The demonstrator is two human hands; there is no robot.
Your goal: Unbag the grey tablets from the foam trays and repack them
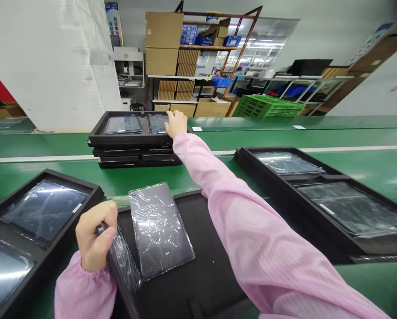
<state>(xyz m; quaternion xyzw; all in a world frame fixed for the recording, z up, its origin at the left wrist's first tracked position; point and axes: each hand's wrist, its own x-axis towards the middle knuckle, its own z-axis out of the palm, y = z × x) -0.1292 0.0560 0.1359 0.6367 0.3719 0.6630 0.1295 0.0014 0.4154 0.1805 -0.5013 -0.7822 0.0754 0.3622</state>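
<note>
Our left hand (95,237) is closed around the top edge of a plastic-wrapped tablet (125,266), held on edge over the black mat (211,266), just beside a second tablet (160,228) lying flat. Our right hand (175,123) reaches across the green belt (68,153) to the stacked trays (131,150), fingers curled on the far tablet (155,123) in the top tray's right compartment; we cannot tell whether it grips
</note>
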